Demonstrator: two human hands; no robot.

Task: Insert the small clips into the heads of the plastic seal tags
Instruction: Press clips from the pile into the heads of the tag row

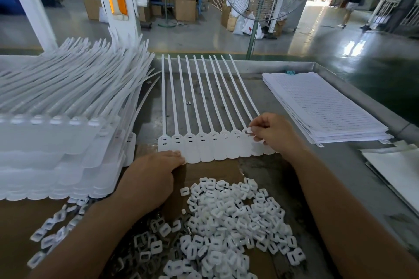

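Ten seal tags [205, 146] in row; right hand [275, 137] pinches one clip [249, 130]; left hand [154, 175] flat, presses row end.

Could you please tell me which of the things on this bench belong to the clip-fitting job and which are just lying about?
Job: row of seal tags, clip pile, clip pinched by right hand, left hand pressing the row, stacked tags.
Lying about: lined paper stack, standing fan.

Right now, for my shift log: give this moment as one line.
right hand: pinches clip over tag strip, right end | left hand: presses its left end | clip pile: nearby
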